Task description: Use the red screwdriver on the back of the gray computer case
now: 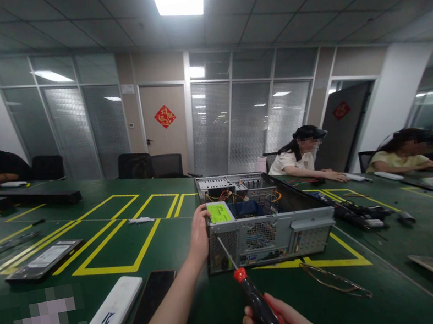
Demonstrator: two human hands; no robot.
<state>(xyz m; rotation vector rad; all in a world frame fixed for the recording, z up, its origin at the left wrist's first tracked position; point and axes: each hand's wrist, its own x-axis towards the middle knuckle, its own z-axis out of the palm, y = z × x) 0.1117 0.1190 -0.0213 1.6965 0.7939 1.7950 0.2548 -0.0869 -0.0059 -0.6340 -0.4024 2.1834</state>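
A desktop computer case [283, 223] lies on its side on the green table, open at the top, with its back panel facing me. Coloured wires and boards show inside. My left hand [200, 232] grips the near-left corner at the power supply [219, 213], which bears a bright yellow-green label. In my right hand [276, 322] is a screwdriver [258, 302] with a black and red handle, my fingers closed around it. Its thin shaft points up and left to the power supply's rear grille; whether the tip touches a screw I cannot tell.
Left of the case lie a hard drive [45, 260], a white device marked 21 [116, 319] and a dark phone [150, 307]. Glasses [338, 280] lie to the right, with black cables [359, 209] beyond. Other people sit around the table. Yellow tape [110, 271] marks rectangles on it.
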